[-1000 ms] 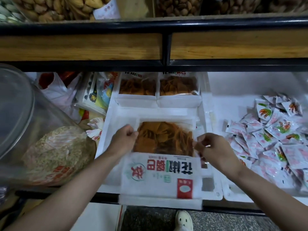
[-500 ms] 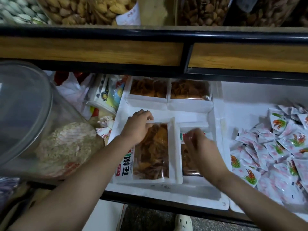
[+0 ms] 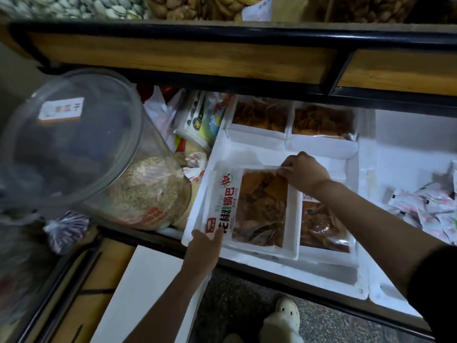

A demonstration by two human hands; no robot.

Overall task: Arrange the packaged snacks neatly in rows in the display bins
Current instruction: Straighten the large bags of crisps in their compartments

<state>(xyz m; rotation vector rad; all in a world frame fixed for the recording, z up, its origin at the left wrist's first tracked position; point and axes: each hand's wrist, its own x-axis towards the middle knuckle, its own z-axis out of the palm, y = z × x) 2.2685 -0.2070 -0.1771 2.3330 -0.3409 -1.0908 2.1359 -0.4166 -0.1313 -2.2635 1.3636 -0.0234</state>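
Observation:
A white snack bag with a clear window of orange crisps (image 3: 257, 209) lies in the front left of the white foam bin (image 3: 222, 149). My left hand (image 3: 206, 243) holds its near left corner by the red label. My right hand (image 3: 300, 173) pinches its far edge. A second bag of the same snack (image 3: 324, 224) lies beside it on the right, partly under my right forearm. At the back of the bin two more bags (image 3: 262, 117) (image 3: 324, 125) stand side by side.
A big clear plastic jar (image 3: 81, 154) holding a sack of seeds sits left of the bin. Small white sachets (image 3: 425, 206) fill the bin on the right. A wooden shelf with black rails (image 3: 183, 58) overhangs the bins. A white box (image 3: 148, 293) stands below.
The camera swung left. My left hand went from the bag's far edge to its near left corner. My right hand left the right bag and took the left bag's far edge.

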